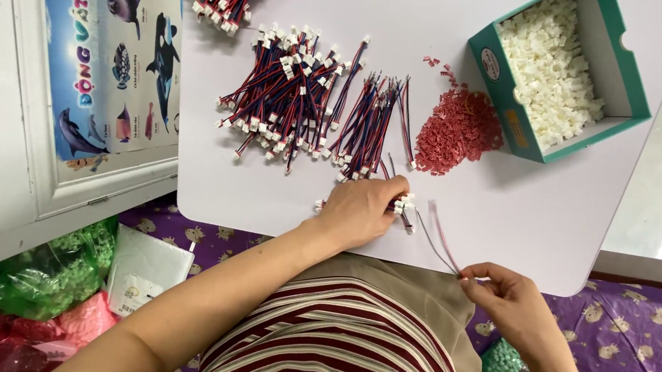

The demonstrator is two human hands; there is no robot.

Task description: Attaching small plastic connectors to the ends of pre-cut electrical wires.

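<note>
A striped shirt fills the near edge. Just above it, the right hand pinches the ends of thin loose wires between closed fingertips at the rim of the white surface. The left hand lies curled on that surface, fingers closed over a small wire bundle with white plugs. Farther out lie the wire harnesses, a red connector pile and a green box of white housings.
</note>
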